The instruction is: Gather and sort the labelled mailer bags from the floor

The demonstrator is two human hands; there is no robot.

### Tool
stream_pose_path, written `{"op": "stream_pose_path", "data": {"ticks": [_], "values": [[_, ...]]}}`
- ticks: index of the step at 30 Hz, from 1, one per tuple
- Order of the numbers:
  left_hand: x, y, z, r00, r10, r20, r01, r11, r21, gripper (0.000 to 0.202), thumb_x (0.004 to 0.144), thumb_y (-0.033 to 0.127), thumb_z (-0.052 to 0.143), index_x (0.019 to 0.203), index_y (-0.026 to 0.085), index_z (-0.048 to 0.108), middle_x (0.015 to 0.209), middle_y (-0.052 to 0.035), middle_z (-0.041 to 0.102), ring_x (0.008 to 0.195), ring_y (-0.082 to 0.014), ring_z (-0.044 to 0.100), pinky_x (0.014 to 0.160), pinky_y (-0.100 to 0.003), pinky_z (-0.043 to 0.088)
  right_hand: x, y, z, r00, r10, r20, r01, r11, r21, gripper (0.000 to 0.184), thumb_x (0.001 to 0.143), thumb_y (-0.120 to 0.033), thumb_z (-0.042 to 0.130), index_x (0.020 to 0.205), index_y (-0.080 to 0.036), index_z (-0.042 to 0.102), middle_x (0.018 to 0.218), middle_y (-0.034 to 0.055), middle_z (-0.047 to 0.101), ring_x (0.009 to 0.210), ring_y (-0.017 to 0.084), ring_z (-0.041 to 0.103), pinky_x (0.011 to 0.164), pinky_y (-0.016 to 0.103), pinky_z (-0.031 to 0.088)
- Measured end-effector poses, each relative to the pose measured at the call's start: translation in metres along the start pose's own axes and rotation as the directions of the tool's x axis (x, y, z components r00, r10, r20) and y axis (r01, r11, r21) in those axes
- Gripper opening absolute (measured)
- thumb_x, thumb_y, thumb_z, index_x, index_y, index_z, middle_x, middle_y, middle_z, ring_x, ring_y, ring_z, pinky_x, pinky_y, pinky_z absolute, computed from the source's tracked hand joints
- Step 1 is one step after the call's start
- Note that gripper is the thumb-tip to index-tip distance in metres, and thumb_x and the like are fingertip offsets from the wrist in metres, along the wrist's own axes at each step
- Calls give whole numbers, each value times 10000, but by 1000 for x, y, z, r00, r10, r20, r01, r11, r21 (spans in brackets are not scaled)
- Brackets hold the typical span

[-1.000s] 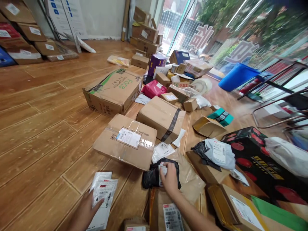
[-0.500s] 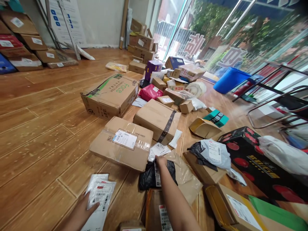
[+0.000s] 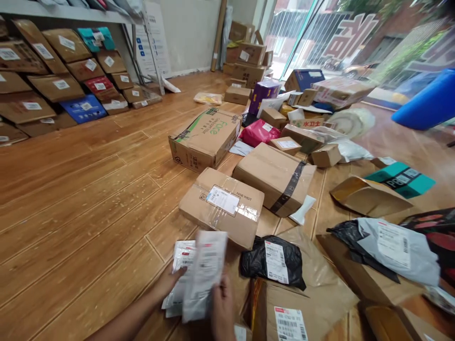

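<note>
My left hand (image 3: 169, 280) grips a small bunch of white labelled mailer packets (image 3: 181, 274). Closed on the edge of another white packet (image 3: 206, 272), my right hand (image 3: 223, 303) holds it up against the bunch, partly covering it. This packet is a little blurred. Just beyond both hands lies a flat brown Nine West carton (image 3: 227, 203). To the right of my right hand sits a black plastic parcel (image 3: 272, 260) with a white label, and below it a brown box (image 3: 284, 308) with a red-and-white label.
More cartons and bags spread over the wood floor, among them a taped brown carton (image 3: 275, 175), a green-marked carton (image 3: 206, 137) and a pink bag (image 3: 259, 132). A grey mailer (image 3: 387, 241) lies at right. Labelled parcels stand under a shelf (image 3: 71, 14) at far left.
My right hand has picked up a white packet from beside the black parcel and brought it left to the bunch in my left hand. The view has turned left.
</note>
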State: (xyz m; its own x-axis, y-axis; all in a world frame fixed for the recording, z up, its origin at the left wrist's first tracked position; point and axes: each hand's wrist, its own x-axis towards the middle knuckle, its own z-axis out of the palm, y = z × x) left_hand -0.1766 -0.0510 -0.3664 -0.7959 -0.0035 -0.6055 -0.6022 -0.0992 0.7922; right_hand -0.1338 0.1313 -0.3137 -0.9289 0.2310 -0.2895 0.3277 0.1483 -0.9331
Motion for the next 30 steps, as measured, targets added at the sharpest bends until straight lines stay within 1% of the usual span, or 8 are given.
{"op": "stream_pose_path", "data": {"ticks": [4, 6, 8, 11, 15, 23, 27, 30], "values": [[-1, 9, 1, 996, -55, 65, 59, 997, -56, 724, 531, 833, 627, 877, 204, 721, 977, -105, 758, 1114, -380, 619, 998, -447, 484, 1, 28, 60, 995, 27, 98, -20, 997, -72, 215, 720, -306, 404, 829, -212, 564, 839, 123, 674, 811, 286, 639, 788, 435, 530], [-5, 13, 2, 987, -79, 137, 89, 993, -72, 847, 616, 889, 473, 975, 161, 714, 1006, -123, 750, 1114, -367, 627, 1000, -474, 486, 7, 37, 65, 996, 70, 55, -64, 992, -104, 248, 693, -268, 385, 857, -197, 558, 860, 158, 676, 834, 311, 646, 804, 472, 526], [-8, 15, 3, 987, -43, 157, 50, 998, -43, 798, 624, 799, 606, 1076, 144, 674, 1088, -131, 731, 1133, -343, 623, 1027, -462, 474, 11, 42, 64, 997, 71, 37, -67, 991, -115, 281, 682, -265, 385, 881, -188, 568, 904, 173, 680, 884, 321, 647, 840, 482, 518], [-8, 10, 4, 996, 21, 91, -22, 1000, 17, 806, 543, 665, 786, 1127, 131, 631, 1159, -147, 703, 1135, -338, 620, 1042, -442, 464, 13, 43, 60, 997, 34, 65, -28, 995, -91, 295, 692, -287, 390, 894, -194, 583, 919, 146, 694, 887, 293, 655, 831, 428, 529], [-5, 0, 3, 1000, 18, 16, -19, 999, 46, 884, 596, 865, 548, 1048, 115, 671, 1120, -176, 704, 1086, -348, 636, 1009, -459, 485, 15, 45, 58, 998, 62, 0, -62, 995, -72, 177, 726, -321, 351, 794, -241, 493, 754, 86, 660, 726, 253, 639, 684, 373, 539], [-9, 1, -24, 948, 146, -282, -84, 972, 219, 886, 442, 851, 616, 944, 126, 701, 1275, -212, 530, 1322, -374, 390, 1184, -441, 246, 2, 42, 45, 972, 93, -217, -105, 994, -45, 135, 806, -394, 280, 725, -292, 246, 653, -20, 412, 636, 198, 496, 624, 324, 461], [-20, 21, -62, 887, 106, -449, -22, 982, 188, 926, 500, 829, 549, 1089, 115, 572, 1441, -238, 374, 1401, -368, 295, 1200, -458, 200, -5, 37, 54, 991, 53, -121, -58, 998, -37, 157, 797, -425, 320, 724, -286, 310, 646, -13, 452, 628, 205, 514, 621, 335, 469], [-25, 26, -68, 885, 86, -457, -35, 992, 120, 888, 518, 799, 591, 1101, 128, 563, 1427, -218, 433, 1388, -350, 348, 1193, -432, 238, -2, 42, 72, 999, 51, -10, -51, 998, -20, 120, 747, -379, 357, 762, -266, 392, 695, 50, 590, 660, 241, 593, 646, 374, 514]]}}
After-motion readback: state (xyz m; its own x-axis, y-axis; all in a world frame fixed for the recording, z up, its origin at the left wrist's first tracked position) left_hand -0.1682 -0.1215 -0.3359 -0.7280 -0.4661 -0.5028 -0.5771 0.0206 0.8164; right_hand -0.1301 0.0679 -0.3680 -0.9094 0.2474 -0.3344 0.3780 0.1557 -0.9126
